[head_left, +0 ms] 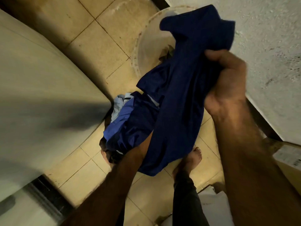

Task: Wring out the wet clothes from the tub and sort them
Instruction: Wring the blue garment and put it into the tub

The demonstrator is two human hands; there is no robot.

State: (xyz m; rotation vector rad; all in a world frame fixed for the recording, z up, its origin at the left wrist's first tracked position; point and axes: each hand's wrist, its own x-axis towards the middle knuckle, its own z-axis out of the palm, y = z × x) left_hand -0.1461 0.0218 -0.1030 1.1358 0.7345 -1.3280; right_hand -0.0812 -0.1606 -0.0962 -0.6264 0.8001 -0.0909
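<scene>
A dark navy garment (182,101) hangs in front of me, bunched at its upper end. My right hand (228,79) grips that bunched part with fingers curled round it. My left forearm reaches up under the garment's lower part, and my left hand (146,144) is mostly hidden behind the cloth, so its grip does not show. A pale round tub (149,41) stands on the floor beyond the garment, with some crumpled cloth showing inside. Below the garment lies a pile of blue and light-blue clothes (120,121) in a dark container.
A large pale blurred surface (40,95) fills the left side. A rough white wall (268,38) stands on the right. A cardboard box (288,157) sits at the lower right. My bare foot (192,160) stands on the beige tiled floor (101,51).
</scene>
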